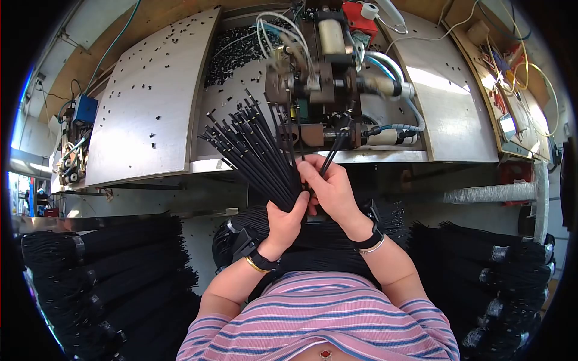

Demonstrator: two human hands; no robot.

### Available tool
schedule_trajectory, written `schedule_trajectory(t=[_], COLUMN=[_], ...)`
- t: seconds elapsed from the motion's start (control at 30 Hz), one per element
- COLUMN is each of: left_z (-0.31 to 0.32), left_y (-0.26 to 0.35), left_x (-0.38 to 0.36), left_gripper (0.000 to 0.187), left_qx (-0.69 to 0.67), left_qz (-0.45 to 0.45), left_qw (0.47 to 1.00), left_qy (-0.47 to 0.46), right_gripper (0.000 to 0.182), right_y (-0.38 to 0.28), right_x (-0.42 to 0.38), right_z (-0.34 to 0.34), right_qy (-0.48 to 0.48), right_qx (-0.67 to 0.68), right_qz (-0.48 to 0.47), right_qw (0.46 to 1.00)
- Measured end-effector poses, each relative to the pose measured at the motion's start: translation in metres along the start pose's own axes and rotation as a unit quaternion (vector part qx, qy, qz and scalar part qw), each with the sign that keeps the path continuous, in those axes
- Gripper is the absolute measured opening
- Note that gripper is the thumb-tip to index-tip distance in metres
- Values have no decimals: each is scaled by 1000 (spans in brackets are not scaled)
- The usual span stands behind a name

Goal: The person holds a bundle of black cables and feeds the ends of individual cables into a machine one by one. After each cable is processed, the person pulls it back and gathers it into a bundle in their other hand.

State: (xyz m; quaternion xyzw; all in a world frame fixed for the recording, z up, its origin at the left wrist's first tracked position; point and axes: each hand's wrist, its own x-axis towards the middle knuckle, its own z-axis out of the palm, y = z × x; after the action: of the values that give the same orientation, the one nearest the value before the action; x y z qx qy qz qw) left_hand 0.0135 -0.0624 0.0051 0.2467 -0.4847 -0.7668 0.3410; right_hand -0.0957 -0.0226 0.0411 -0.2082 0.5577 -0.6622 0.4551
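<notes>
Our left hand (288, 218) fingers grip a fanned bundle of thin black cords (253, 144) spreading toward eleven o'clock; our right hand (331, 189) fingers pinch one black cord (332, 150) at the grey metal machine (325, 84).

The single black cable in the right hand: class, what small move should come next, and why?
Probably slide the cable further up into the machine. The right hand pinches it with its tip pointing at the fixture's front, while the left hand grips the fanned bundle aside.
</notes>
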Motion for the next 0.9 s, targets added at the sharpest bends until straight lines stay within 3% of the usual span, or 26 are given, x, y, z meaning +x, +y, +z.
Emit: schedule_trajectory(t=[0.07,0.17,0.3,0.43,0.9], left_z=[0,1,12,6,0], left_y=[0,0,2,0,8], left_x=[-1,-6,-17,-10,3], left_gripper=[17,16,12,8,7], left_qx=[14,41,10,42,36], left_qz=[8,24,32,66,74], left_qw=[1000,999,997,995,996], left_qy=[-2,-2,72,57,44], right_gripper=[16,16,17,15,17], right_y=[0,9,15,12,-2], right_x=[-2,-6,-21,-16,4], right_z=[0,0,-7,-1,6], right_qy=[-11,14,2,50,30], right_qx=[-10,-54,-39,-10,44], right_qz=[7,-56,-75,-61,5], right_qw=[1000,997,996,997,999])
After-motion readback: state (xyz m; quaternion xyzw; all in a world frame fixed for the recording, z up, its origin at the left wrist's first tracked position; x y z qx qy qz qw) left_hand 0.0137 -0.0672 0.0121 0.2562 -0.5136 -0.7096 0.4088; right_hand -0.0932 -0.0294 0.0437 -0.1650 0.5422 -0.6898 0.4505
